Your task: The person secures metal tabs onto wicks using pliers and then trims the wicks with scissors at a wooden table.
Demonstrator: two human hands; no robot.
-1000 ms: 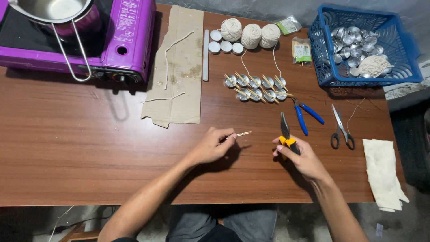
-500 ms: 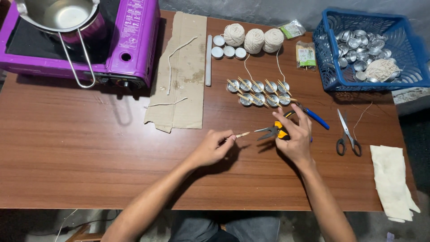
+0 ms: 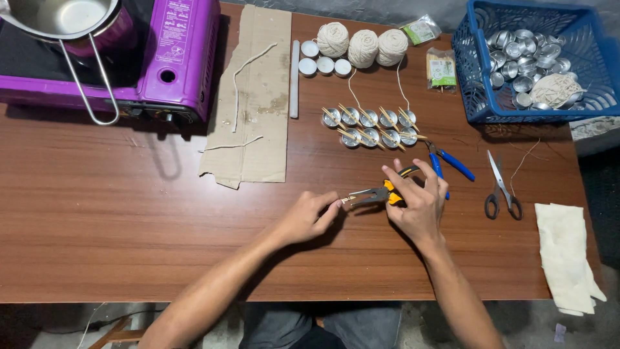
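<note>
Since half a second ago, the pliers point(image 3: 378, 194) have closed in on the left hand, and their nose now meets a small wick piece point(image 3: 344, 201) pinched there. A second ago they were still being lifted off the table, well to the right.

Right hand point(image 3: 418, 201): wrapped around the yellow-and-black handles of the pliers, forefinger and little finger raised, tool pointing left and lying low over the wooden table point(image 3: 129, 213).

Left hand point(image 3: 309, 216): fingers drawn together in a narrow pinch on the wick piece, touching the plier tips.

Just beyond the right hand lie blue-handled pliers point(image 3: 450, 163). Scissors point(image 3: 502, 187) rest further right, near a folded cream cloth point(image 3: 568, 255). Two rows of small metal cups point(image 3: 371, 127) with sticks across them sit behind the hands. Three balls of string point(image 3: 363, 45) stand at the far edge, beside a blue basket point(image 3: 475, 77) of empty cups. A cardboard sheet point(image 3: 255, 97) lies left of centre, next to a purple portable stove point(image 3: 184, 58) carrying a steel pot point(image 3: 61, 16).
</note>
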